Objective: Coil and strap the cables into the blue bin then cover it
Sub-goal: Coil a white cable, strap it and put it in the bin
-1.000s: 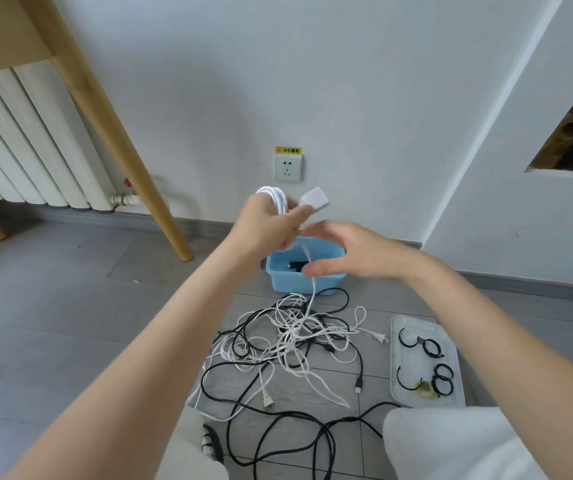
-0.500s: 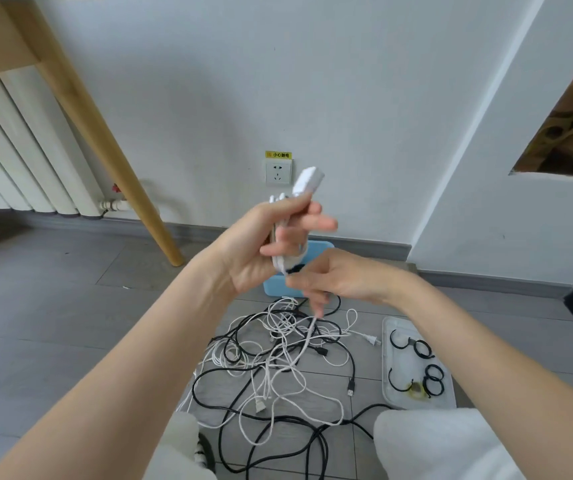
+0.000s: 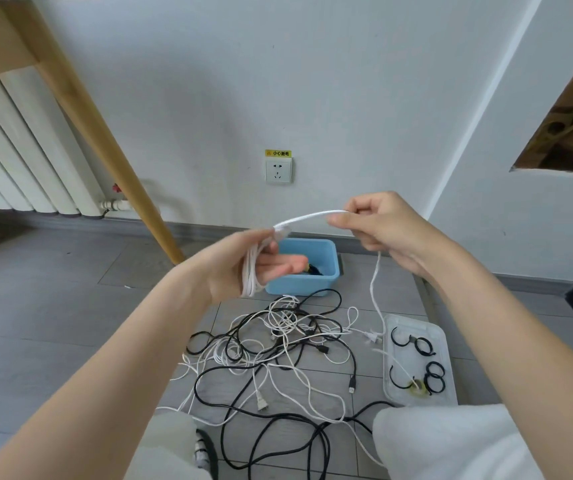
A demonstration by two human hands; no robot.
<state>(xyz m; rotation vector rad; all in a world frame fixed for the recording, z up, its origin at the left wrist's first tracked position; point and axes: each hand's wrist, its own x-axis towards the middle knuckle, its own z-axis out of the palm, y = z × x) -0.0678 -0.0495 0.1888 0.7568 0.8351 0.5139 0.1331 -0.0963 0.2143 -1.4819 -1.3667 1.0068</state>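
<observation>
White thin cable (image 3: 307,217) stretched near-taut across frame centre between both hands. Left hand (image 3: 243,263), centre frame, has several turns of it looped round the palm as a former; fingers mostly straight, thumb side hidden behind the loops, so how tightly it grips I can't tell. Right hand (image 3: 378,225), right of centre, pinches the cable between thumb and curled fingers, feeding the next turn; free tail drops from that fist down toward the lower right floor.

Blue plastic bin (image 3: 316,268) sits on the grey floor against the wall, just behind the left hand, uncovered, something dark inside. Looks parked close so finished coils can drop straight in.

Tangled pile of black and white cables (image 3: 278,344) lies on the tiles below centre, just in front of the bin, not yet coiled. Clear plastic lid (image 3: 446,344) flat at lower right, beside the pile, serving as a tray for black ring-shaped straps (image 3: 434,375); probably the bin's cover, within reach of the right hand.

Judgement: mid-coil on one white cable, no strap on it yet; most cables remain, covering is far off.
</observation>
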